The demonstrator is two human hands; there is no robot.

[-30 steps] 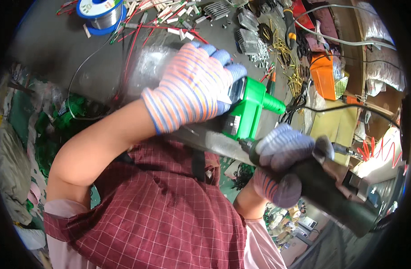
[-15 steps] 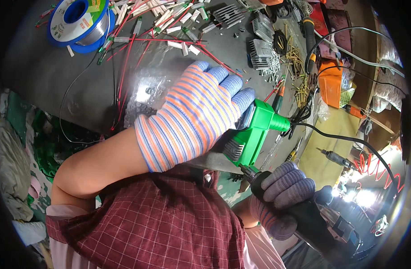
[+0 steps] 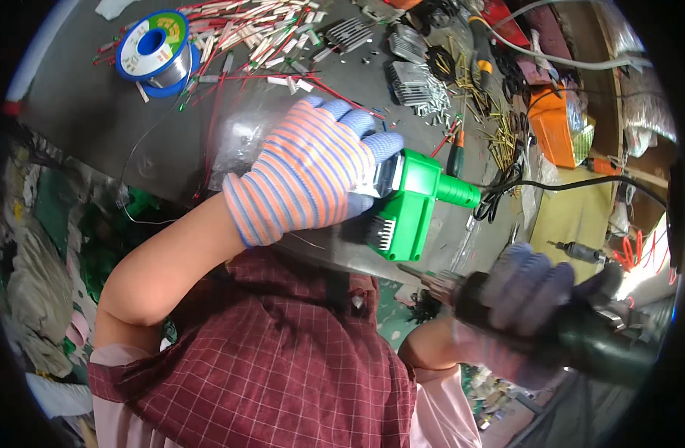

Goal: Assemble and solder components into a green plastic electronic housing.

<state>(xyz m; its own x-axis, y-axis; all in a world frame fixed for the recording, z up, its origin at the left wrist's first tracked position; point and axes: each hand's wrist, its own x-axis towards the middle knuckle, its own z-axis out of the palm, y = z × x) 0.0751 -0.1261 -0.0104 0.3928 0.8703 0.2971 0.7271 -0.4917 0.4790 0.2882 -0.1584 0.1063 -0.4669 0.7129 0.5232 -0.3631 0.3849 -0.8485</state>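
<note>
My left hand [image 3: 309, 164], in a striped knit glove, grips the dark and clear side of a green plastic housing [image 3: 419, 201] at the table's front edge. A ribbed green sleeve sticks out of the housing's right side, and a black cable runs on from there. White comb-like fins show in its lower left. Smeared by motion, my gloved right hand [image 3: 525, 295] is wrapped round a black power screwdriver [image 3: 596, 343]. The screwdriver's bit [image 3: 425, 276] points at the housing's lower end, with a small gap between them.
A solder spool [image 3: 154, 54] stands at the far left beside heaped red wires with white sleeves [image 3: 242, 33]. Finned metal heat sinks [image 3: 348, 34], silver screws [image 3: 436, 103] and brass-coloured screws [image 3: 503, 142] lie farther back. A green-handled tool [image 3: 456, 158] and an orange bin [image 3: 553, 131] are to the right.
My right hand has pulled the power screwdriver to the right; its bit has come away from the housing. My left hand keeps hold of the housing, which has tilted slightly.
</note>
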